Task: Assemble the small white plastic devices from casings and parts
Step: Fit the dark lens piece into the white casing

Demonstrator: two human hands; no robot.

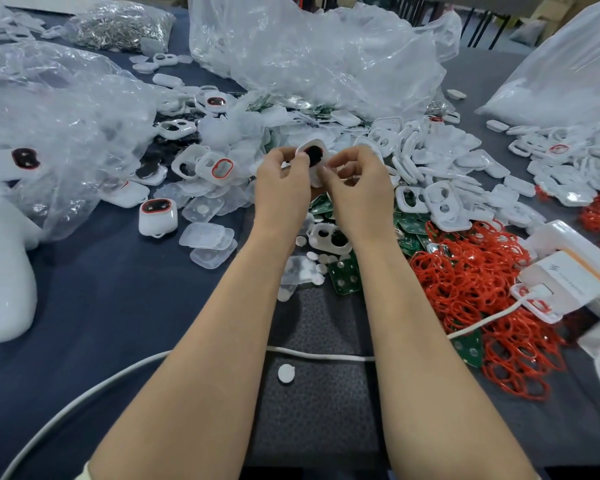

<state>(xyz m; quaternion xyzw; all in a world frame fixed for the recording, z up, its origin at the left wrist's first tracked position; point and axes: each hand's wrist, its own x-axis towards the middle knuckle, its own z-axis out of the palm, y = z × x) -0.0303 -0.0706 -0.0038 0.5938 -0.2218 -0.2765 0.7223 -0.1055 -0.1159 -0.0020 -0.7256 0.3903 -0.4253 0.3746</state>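
Both my hands hold one small white casing (313,148) with a dark insert above the middle of the table. My left hand (283,183) pinches its left edge between thumb and fingers. My right hand (355,180) curls round its right and lower side. Below my wrists lie green circuit boards (343,271), small white discs (319,259) and another white casing (329,239). A heap of red rubber rings (471,282) spreads to the right. Loose white casings (430,161) pile up behind it. Clear membrane pieces (208,240) and a finished device (158,216) lie to the left.
Crumpled clear plastic bags (309,53) fill the back and the left (49,133). A white charger block (565,275) with a white cable (326,356) sits at the right. A white bag (4,271) stands at the left edge. A bag of metal parts (118,24) lies far left.
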